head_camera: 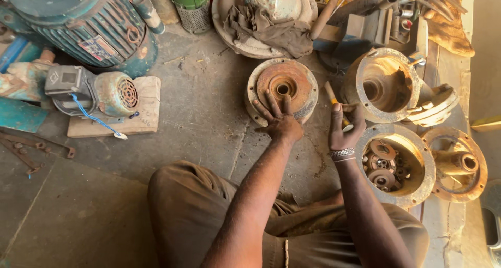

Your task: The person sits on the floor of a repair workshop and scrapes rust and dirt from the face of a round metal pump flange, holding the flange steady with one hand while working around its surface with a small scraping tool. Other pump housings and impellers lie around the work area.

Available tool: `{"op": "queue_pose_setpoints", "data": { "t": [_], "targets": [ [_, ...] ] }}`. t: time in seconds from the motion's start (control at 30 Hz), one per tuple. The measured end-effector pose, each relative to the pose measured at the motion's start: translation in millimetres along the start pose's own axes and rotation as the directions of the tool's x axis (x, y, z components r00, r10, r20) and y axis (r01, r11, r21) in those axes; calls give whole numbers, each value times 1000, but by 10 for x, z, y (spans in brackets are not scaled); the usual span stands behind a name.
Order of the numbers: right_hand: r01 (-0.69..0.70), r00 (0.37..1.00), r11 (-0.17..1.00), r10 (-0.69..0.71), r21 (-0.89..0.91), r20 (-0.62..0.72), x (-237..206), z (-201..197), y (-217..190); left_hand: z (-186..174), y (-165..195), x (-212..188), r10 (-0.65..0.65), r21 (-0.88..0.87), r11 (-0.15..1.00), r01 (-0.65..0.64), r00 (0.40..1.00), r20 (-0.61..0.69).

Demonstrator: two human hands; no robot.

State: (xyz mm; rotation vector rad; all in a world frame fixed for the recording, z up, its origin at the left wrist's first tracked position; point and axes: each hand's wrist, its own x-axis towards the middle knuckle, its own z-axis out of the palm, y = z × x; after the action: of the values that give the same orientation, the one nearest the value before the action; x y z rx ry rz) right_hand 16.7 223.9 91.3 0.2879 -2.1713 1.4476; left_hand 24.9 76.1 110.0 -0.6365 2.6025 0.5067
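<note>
A round rusty pump cover lies flat on the concrete floor ahead of my knees. My left hand rests on its near rim, fingers spread over the metal. Just right of it, my right hand is closed around a slim tool with a yellow handle, held upright and tilted toward the cover. A metal bracelet sits on that wrist.
Rusty pump housings and a casing holding small parts crowd the right. A small motor on a wooden board and a big teal motor stand left. Rags and tools lie at the back.
</note>
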Motion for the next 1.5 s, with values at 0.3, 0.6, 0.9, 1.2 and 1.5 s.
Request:
{"op": "queue_pose_setpoints", "data": {
  "t": [0.3, 0.6, 0.9, 1.2, 1.5],
  "targets": [
    [-50, 995, 997, 55, -54, 79, 103, -1, 23, -20, 5, -29, 0, 27, 1000, 0, 1000, -2],
    [-32, 997, 987, 43, -157, 63, 98, -9, 175, -47, 2, -33, 14, 56, 998, -15, 1000, 8],
    [178, 982, 893, -185, -413, 24, 138, 54, 177, -61, 35, 23, -15, 98, 995, 13, 1000, 20],
    [-171, 968, 985, 163, 23, 191, 152, 86, 90, -59, 42, 50, -45, 80, 996, 41, 998, 40],
    [-120, 981, 990, 131, -80, 145, 149, 61, 129, -83, 132, -54, -56, -34, 998, 55, 997, -44]
  ]
}}
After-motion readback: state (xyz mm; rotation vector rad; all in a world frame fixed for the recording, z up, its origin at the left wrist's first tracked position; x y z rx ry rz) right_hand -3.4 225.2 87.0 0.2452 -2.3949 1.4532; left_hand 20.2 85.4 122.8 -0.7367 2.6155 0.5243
